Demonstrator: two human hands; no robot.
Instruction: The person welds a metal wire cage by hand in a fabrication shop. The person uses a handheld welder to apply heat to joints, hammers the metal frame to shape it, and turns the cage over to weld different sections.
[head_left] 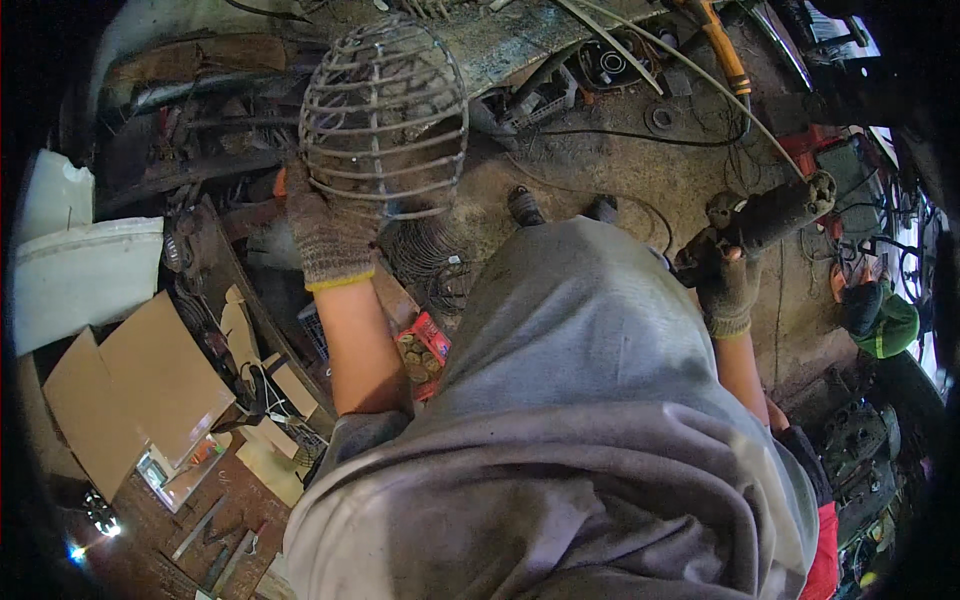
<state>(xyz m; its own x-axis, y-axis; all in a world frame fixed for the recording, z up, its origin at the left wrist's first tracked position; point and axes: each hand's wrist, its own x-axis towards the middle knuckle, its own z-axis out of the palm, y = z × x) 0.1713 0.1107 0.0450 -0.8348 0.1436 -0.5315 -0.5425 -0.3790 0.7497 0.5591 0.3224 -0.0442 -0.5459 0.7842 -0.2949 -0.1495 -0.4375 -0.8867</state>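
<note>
dull metal wire cage (377, 132), rough matt tool (785, 215), coarse knitted left glove (335, 245), matt cloth garment (560, 450), smooth cardboard (150, 370)

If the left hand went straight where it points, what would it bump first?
The left hand would probably meet the wire cage first, since that sits right against it, though depth is hard to judge here.
</note>
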